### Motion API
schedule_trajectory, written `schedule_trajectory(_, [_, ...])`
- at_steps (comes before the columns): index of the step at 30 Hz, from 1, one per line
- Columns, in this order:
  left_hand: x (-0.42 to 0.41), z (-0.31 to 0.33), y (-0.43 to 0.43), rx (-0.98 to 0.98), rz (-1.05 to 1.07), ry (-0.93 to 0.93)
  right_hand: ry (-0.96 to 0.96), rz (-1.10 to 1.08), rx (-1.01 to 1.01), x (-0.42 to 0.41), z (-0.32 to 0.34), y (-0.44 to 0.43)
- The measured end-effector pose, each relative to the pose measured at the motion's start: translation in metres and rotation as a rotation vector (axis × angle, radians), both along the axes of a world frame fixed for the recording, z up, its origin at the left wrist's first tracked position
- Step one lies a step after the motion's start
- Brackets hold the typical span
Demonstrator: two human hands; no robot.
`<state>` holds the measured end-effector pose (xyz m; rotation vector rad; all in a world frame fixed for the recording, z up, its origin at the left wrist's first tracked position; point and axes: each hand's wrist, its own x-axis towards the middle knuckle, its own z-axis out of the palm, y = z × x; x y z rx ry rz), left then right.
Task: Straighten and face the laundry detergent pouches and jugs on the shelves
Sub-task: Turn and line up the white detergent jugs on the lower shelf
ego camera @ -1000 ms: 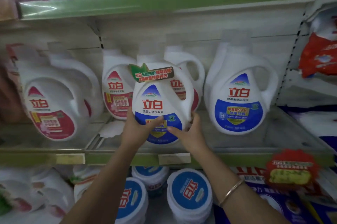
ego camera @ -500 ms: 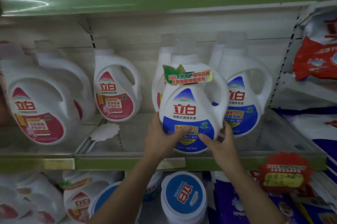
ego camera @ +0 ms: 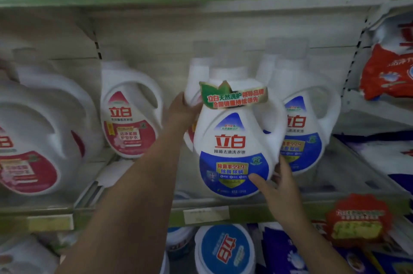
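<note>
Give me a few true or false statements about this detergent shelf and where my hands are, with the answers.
1. The front blue-label jug wears a green tag at its neck. True.
2. The right hand holds a pink-label jug. False: it holds the front blue-label jug low on its right side, thumb on the label.
3. Blue-lidded tubs stand lower down. True.
4. The red pouch lies left of the jugs. False: it lies to their right.
5. The left hand hangs idle, away from the jugs. False: it reaches up to the jug behind the front one.
</note>
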<state>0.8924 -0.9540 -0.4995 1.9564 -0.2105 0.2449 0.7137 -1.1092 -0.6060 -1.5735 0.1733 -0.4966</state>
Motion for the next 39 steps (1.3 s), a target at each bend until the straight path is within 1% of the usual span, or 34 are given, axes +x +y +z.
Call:
schedule_trajectory(3, [0.004, -0.004, -0.001, -0.022, -0.025, 0.002, -0.021, -0.043, -0.045, -0.001, -0.007, 0.002])
schedule_trajectory(6, [0.009, 0.008, -0.001, 0.037, -0.045, -0.055, -0.038, -0.088, -0.046, -0.003, -0.009, 0.008])
schedule_trajectory(8, [0.014, 0.019, -0.004, 0.069, -0.059, -0.081, -0.054, -0.155, -0.074, -0.009, -0.011, 0.02])
schedule_trajectory(10, [0.017, 0.026, -0.009, 0.079, -0.07, -0.082, -0.05, -0.245, -0.145, -0.02, -0.017, 0.046])
schedule_trajectory(11, [0.017, 0.028, -0.01, 0.075, -0.068, -0.081, -0.076, -0.245, -0.21, -0.027, -0.015, 0.065])
schedule_trajectory(13, [0.019, 0.03, -0.009, 0.067, -0.067, -0.064, -0.116, -0.174, -0.424, -0.033, -0.013, 0.097])
schedule_trajectory(15, [0.014, 0.031, -0.006, 0.07, -0.047, -0.054, -0.202, -0.126, -0.645, -0.028, -0.018, 0.119])
schedule_trajectory(16, [0.015, 0.031, -0.005, 0.071, -0.034, -0.071, -0.173, -0.05, -0.694, -0.023, -0.016, 0.127])
schedule_trajectory(18, [0.012, 0.03, -0.004, 0.049, -0.042, -0.085, 0.036, 0.185, -0.633, -0.013, -0.005, 0.137])
schedule_trajectory(19, [0.007, 0.029, -0.004, 0.035, -0.052, -0.078, 0.098, 0.248, -0.593, -0.007, -0.001, 0.14])
schedule_trajectory(21, [0.003, 0.027, -0.003, 0.005, -0.063, -0.07, 0.151, 0.282, -0.552, 0.007, 0.006, 0.143])
schedule_trajectory(25, [-0.01, 0.032, 0.008, 0.009, -0.105, -0.117, 0.238, 0.315, -0.338, 0.03, 0.024, 0.139])
schedule_trajectory(29, [-0.023, 0.036, 0.032, 0.06, -0.144, -0.114, 0.277, 0.271, -0.278, 0.044, 0.032, 0.14])
schedule_trajectory(31, [-0.027, 0.036, 0.049, 0.051, -0.133, -0.077, 0.294, 0.278, -0.214, 0.051, 0.031, 0.144])
schedule_trajectory(32, [-0.03, 0.036, 0.06, 0.045, -0.123, -0.063, 0.3, 0.283, -0.205, 0.054, 0.029, 0.147])
schedule_trajectory(35, [-0.037, 0.037, 0.092, 0.092, -0.087, -0.054, 0.32, 0.266, -0.298, 0.059, 0.029, 0.153])
schedule_trajectory(37, [-0.044, 0.039, 0.114, 0.087, -0.066, -0.044, 0.336, 0.244, -0.312, 0.06, 0.029, 0.157])
schedule_trajectory(39, [-0.049, 0.043, 0.136, 0.105, -0.066, -0.02, 0.354, 0.212, -0.378, 0.063, 0.03, 0.16])
